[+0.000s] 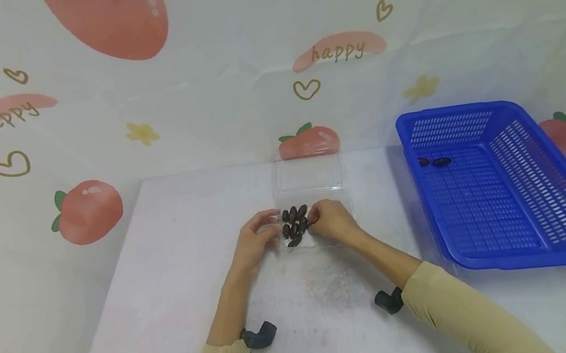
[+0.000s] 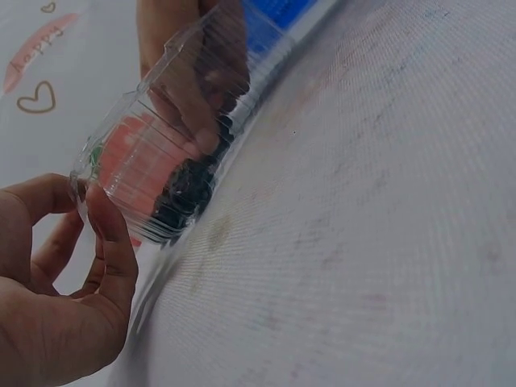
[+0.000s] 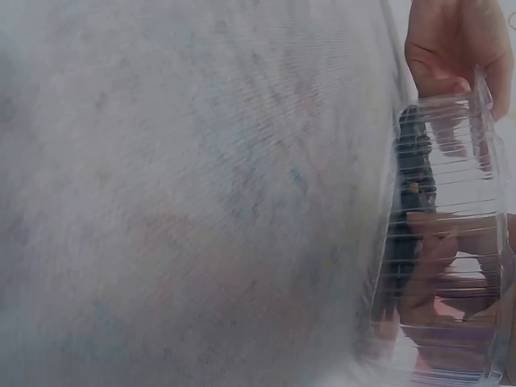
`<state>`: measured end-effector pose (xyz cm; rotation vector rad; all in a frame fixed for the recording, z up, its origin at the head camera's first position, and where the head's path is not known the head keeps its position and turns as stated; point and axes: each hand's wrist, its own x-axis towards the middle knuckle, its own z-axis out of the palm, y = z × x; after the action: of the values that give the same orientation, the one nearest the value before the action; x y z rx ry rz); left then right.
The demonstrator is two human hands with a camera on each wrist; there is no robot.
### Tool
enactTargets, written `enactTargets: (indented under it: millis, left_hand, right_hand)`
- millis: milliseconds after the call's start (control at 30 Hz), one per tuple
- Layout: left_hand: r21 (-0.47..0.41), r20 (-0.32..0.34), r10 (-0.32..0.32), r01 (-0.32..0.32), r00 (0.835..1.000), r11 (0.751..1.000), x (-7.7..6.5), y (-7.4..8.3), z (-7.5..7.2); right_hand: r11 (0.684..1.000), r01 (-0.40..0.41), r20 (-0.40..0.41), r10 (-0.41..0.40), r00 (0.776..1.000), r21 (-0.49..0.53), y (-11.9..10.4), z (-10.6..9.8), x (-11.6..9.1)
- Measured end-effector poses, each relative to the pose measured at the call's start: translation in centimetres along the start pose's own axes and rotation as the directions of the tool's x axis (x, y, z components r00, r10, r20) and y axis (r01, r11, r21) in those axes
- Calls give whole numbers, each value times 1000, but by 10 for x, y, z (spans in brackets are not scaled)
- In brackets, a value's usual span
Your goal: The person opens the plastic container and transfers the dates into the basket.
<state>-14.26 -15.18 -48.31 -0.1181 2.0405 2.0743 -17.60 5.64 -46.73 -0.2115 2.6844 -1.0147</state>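
A clear plastic clamshell box lies on the table, its lid folded back. Dark brown dates, several of them, sit in rows along its left side. My left hand is at the box's left side; in the left wrist view its thumb and index finger pinch the rim. My right hand reaches down inside the box from the right, fingers curled, and pinches a date at the right edge of the group. That date is mostly hidden by the fingers. In the right wrist view the ribbed wall stands before the right fingers.
A blue plastic basket with slotted walls stands at the table's right, with two dates near its far left corner. A white cloth with fruit prints hangs behind the table. Dark straps show at both wrists.
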Motion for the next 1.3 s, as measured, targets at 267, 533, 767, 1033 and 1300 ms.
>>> enactTargets:
  millis: [267, 533, 767, 1033, 1300]
  left_hand:
    - [-4, -10, -1, 1, 1000, 1000, 3, -8, -1]
    - [-20, -2, -6, 6, 1000, 1000, 4, -5, -2]
    - [-4, -5, -14, 14, 1000, 1000, 2, -5, -2]
    - [-5, -13, -22, 22, 1000, 1000, 2, -6, -2]
    - [-6, -19, -14, 14, 1000, 1000, 2, -9, -3]
  right_hand:
    - [997, 32, 25, -30, 999, -71, -9, -13, -3]
    - [999, 15, 37, -13, 999, -49, -18, -26, -7]
    - [976, -64, 118, 40, 992, 210, -16, -36, -7]
    - [828, -139, 193, 39, 980, 543, -12, -48, -9]
    - [852, -64, 132, -6, 991, 519, -12, -65, -17]
